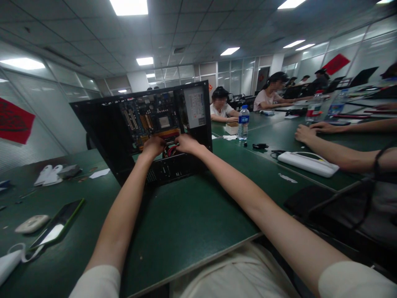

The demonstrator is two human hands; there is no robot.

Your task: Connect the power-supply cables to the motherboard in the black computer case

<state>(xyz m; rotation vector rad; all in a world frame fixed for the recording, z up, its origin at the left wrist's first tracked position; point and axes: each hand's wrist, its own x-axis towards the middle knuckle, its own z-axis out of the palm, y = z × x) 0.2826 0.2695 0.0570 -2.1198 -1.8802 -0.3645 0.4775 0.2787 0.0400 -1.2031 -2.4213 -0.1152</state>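
An open black computer case (108,136) stands on the green table (186,219), its inside facing me. A motherboard (149,114) fills the middle, and a silver power supply (195,108) sits at the upper right. My left hand (153,145) reaches into the lower part of the case with fingers bent, at the board's lower edge. My right hand (186,143) is just to its right, fingertips near red and dark cables (170,151). What the fingertips of either hand touch is too small and blurred to tell.
A phone (58,221) and a white rounded object (32,224) lie at the left. A water bottle (243,123) and a white power strip (307,164) are at the right. Another person's hands (307,131) rest at the far right; more people sit behind.
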